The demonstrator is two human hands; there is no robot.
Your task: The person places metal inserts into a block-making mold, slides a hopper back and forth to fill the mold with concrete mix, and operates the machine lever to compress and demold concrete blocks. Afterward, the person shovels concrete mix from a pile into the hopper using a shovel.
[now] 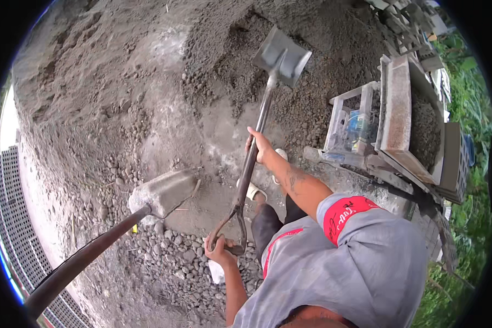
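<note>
My right hand [261, 146] is wrapped round the dark shaft of a square-bladed shovel [263, 109]. At its lower end, my left hand [221, 252] grips the D-shaped handle, its fingers partly hidden by the grip. The grey metal blade points away from me over dark gravel, and no load shows on it. To my left is a second shovel [164, 192], its blade crusted with pale grey material and its long brown shaft reaching the lower left edge. Neither hand touches that one.
A large mound of grey sand [93, 65] rises ahead and left. Loose stones [175, 262] cover the near ground. On the right stand a box of gravel [397, 106] and a dusty frame [333, 123]. Perforated panels or blocks [16, 213] line the far left.
</note>
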